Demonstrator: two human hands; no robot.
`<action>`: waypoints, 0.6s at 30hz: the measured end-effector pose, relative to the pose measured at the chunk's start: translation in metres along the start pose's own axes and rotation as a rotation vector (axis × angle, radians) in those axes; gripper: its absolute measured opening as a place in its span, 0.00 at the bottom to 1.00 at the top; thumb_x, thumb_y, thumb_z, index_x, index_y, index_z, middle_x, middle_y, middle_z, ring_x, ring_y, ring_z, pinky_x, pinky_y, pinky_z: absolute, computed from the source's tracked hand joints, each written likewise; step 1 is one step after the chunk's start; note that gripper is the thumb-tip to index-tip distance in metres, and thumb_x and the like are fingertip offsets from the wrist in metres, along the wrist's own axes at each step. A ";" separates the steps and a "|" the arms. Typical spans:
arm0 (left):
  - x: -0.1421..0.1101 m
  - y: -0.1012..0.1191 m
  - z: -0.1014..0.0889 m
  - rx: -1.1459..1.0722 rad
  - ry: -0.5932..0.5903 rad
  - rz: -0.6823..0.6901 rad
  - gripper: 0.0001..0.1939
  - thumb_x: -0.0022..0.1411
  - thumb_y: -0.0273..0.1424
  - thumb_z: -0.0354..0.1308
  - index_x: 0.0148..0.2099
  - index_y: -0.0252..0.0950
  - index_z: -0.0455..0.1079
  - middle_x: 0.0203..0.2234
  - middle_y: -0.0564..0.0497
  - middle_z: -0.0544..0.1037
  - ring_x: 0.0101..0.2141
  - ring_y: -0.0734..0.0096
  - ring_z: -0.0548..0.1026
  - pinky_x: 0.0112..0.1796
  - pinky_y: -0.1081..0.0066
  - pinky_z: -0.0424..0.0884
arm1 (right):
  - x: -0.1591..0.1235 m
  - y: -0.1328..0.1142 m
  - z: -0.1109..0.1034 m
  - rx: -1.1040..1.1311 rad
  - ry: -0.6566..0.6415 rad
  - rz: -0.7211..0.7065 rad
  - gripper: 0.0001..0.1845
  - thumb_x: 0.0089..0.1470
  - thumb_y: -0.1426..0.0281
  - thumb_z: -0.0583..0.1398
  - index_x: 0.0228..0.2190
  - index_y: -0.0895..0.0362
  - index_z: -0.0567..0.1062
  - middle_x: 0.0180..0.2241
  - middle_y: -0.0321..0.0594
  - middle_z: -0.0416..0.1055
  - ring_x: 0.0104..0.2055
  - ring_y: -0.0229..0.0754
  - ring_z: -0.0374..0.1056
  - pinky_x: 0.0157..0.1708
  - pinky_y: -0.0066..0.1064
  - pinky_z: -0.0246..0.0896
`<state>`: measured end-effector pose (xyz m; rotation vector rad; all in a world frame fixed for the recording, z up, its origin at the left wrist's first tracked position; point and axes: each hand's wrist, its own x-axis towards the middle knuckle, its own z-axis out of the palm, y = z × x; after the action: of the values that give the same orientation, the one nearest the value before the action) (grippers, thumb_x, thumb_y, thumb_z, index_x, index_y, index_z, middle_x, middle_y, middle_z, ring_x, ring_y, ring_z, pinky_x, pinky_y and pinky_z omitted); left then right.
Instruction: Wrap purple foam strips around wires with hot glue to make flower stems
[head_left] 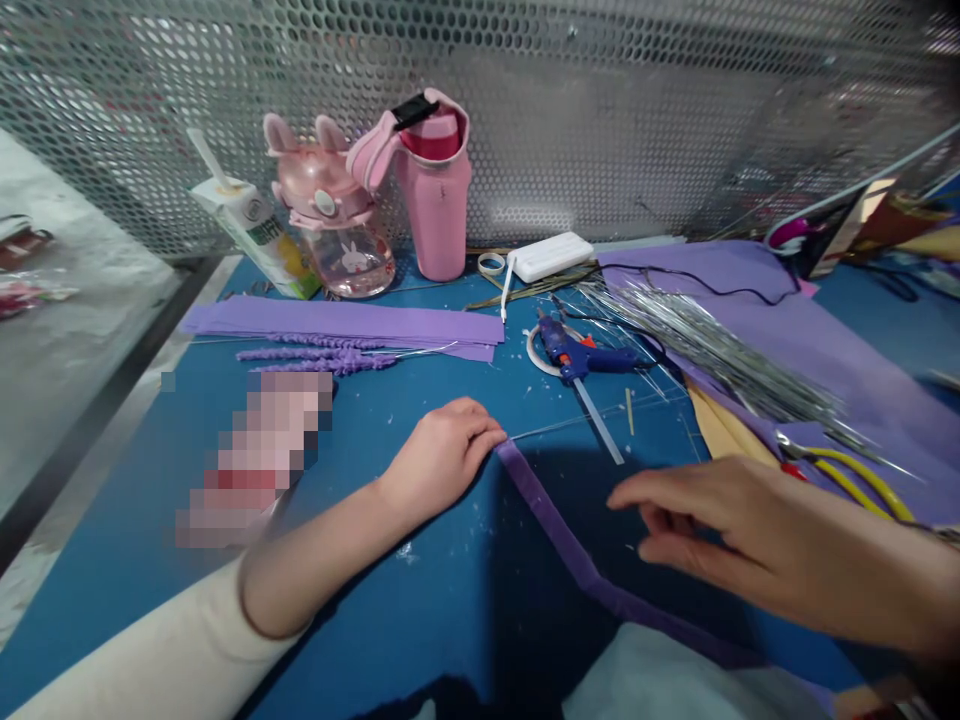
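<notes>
Grey perforated panel — patchy light across its holes — upright behind a blue table. Dark rail slanting past, left of the table; pale, mottled floor beyond. Broad shadow over the table's near middle.

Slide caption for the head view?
Left hand pinches one end of a purple strip on a blue table; right hand hovers apart.
</notes>
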<state>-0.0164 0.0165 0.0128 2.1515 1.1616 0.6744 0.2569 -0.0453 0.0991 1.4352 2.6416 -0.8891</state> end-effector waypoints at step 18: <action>-0.004 0.001 0.005 0.180 0.015 0.010 0.11 0.65 0.28 0.47 0.43 0.37 0.71 0.38 0.49 0.75 0.41 0.64 0.71 0.44 0.65 0.68 | 0.122 0.090 -0.028 -0.550 0.371 -0.025 0.27 0.48 0.73 0.56 0.52 0.60 0.67 0.53 0.52 0.66 0.53 0.58 0.62 0.50 0.49 0.59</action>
<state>-0.0143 0.0116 0.0094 2.3056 1.2630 0.6110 0.2627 0.1002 0.0471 1.5152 2.8174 0.1374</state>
